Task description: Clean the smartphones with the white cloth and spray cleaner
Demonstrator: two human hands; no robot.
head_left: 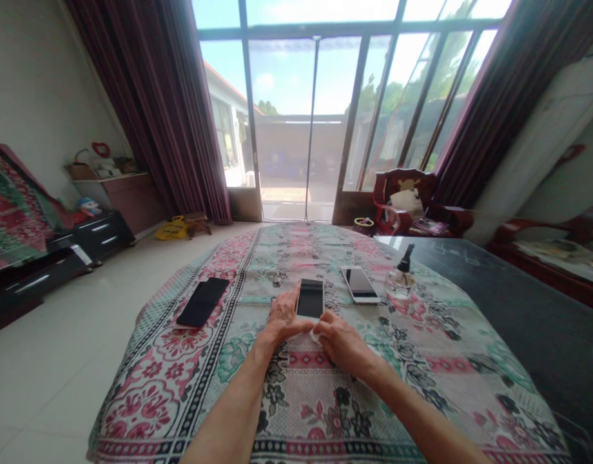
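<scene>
A white-framed smartphone (311,298) with a dark screen is in front of me at the middle of the table. My left hand (283,316) grips its left side, with the thumb along the bottom end. Pinched in my right hand (339,336) is a small white wipe (316,336), pressed near the phone's lower right corner; the fingers hide most of it. A second white smartphone (361,285) lies to the right. Beyond it stands a clear spray bottle (401,277) with a black nozzle. Off to the left rests a black smartphone (203,302), apparently overlapping another dark flat piece.
A patterned cloth (306,399) covers the table. A dark tabletop (499,309) adjoins on the right, with a red wooden armchair (412,203) behind. On the floor at left are a yellow bag (172,228) and a black drawer cabinet (98,235). Glass doors (296,129) stand ahead.
</scene>
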